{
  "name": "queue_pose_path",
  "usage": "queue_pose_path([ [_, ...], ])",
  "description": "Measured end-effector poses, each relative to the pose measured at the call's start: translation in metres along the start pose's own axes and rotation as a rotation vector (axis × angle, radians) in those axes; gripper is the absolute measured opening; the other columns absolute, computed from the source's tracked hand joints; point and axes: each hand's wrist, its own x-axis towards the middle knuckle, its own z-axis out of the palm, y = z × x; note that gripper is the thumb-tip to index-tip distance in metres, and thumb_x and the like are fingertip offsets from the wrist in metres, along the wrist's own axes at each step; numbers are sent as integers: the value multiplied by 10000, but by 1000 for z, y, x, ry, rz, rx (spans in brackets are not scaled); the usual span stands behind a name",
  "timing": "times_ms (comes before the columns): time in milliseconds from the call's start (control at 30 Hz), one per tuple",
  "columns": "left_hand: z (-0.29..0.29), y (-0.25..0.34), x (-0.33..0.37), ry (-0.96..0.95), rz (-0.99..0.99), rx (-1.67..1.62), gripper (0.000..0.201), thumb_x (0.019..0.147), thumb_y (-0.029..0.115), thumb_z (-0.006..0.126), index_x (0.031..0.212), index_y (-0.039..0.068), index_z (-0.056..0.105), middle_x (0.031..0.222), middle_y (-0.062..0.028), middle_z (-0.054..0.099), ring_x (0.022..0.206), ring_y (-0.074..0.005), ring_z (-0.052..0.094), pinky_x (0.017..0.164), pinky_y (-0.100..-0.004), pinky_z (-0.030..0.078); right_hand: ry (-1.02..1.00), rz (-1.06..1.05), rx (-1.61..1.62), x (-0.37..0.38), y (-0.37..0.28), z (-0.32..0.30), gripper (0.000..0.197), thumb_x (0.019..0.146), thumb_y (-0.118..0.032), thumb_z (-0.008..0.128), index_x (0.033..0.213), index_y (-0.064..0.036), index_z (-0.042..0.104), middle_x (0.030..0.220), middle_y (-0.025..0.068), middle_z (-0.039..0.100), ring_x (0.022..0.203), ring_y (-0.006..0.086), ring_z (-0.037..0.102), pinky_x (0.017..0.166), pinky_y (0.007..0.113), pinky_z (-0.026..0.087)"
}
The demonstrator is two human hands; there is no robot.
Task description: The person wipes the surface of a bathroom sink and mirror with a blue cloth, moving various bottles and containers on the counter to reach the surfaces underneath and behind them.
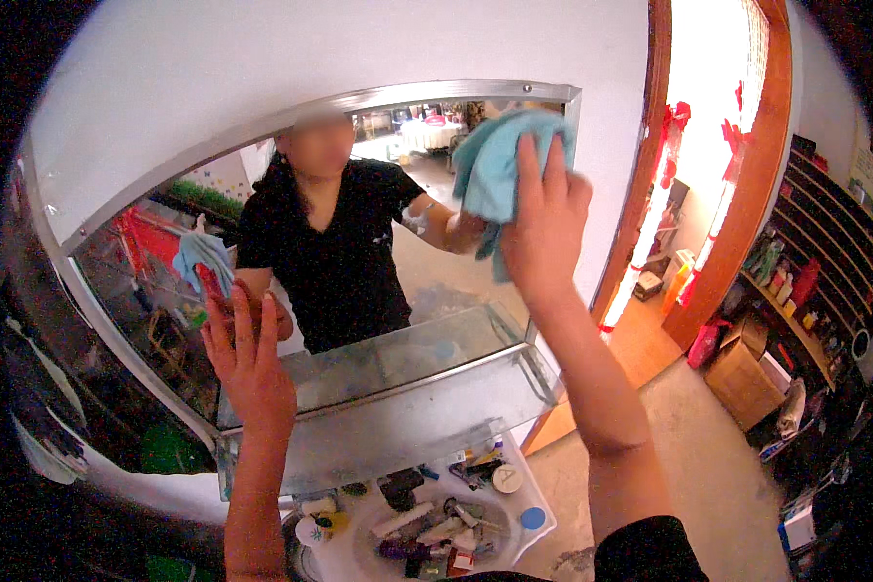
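Pressing the blue cloth (495, 170) near the upper right corner of the mirror (451, 267), the right hand (548, 233) holds it beneath its fingers; the left hand (257, 383) spreads wide before the lower left corner, its contact unclear; a sideways slip could snag the cloth on the metal frame (456, 90); a dropped forearm might knock the glass shelf (398, 441).

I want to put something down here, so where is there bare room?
The glass shelf looks bare, between the mirror above and the washbasin below. Pale floor is also open between the washbasin and the cardboard box. Crowded: the washbasin, heaped with small items, and the shelving at far right.
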Motion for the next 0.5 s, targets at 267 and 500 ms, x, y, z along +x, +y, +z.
queue_pose_path([
  [267,-10,1,0,-43,-16,-75,632,856,-27,481,1449,187,511,1602,-89,326,1480,-410,240,1157,-591,211,-354,-48,38,-153,14,-1,704,778,-13,593,1459,-106,442,1494,261,383,1124,433,529,1002,495,435],
  [500,-28,16,-5,-156,-41,-107,733,768,-101,498,1440,193,521,1591,-72,344,1483,-376,248,1167,-604,178,-149,-12,209,-64,-13,1,798,721,64,595,1460,-205,464,1569,162,334,1278,463,404,1103,511,331],
])
